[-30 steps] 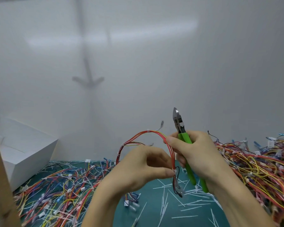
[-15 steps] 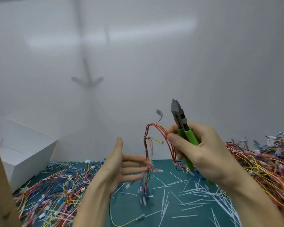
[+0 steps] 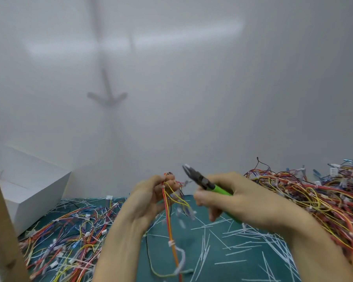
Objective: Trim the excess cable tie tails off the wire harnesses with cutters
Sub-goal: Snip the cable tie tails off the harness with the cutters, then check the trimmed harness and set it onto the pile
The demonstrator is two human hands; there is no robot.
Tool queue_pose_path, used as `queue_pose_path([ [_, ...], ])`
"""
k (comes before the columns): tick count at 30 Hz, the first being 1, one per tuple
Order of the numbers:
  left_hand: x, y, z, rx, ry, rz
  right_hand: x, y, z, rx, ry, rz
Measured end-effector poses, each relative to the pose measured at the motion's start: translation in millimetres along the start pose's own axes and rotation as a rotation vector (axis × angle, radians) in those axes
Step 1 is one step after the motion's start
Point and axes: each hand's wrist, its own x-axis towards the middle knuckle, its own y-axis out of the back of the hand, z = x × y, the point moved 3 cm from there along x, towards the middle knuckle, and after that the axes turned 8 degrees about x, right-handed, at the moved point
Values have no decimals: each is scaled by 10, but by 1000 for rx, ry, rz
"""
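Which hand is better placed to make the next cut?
Right. The right hand grips the cutters, nose aimed toward the harness; the left hand holds that harness up.

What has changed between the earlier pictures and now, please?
The left hand, open half a second ago, now grips the harness near its top; the right hand has let the harness go. The cutters, upright before, tilt leftward and sit lower. Unchanged: the right hand holds the cutters, wire piles and cut tails lie on the mat.

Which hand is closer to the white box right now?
Left. The left hand, gripping a wire harness, is right of the white box; the right hand, holding the cutters, lies farther right.
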Motion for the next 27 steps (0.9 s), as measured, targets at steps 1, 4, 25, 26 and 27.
queue_pose_path([
  [1,-38,10,44,87,-49,-10,34,16,59,22,-32,63],
  [4,-188,0,209,353,-181,-71,167,54,358,-26,-185,245],
  [25,-697,-177,680,621,-880,-166,349,-412,1979,-925,-689,75],
  [26,-694,-184,676,635,-890,-170,355,-413,1979,-919,-685,78],
  [27,-688,-191,671,650,-895,-172,355,-412,1978,-914,-678,79],
])
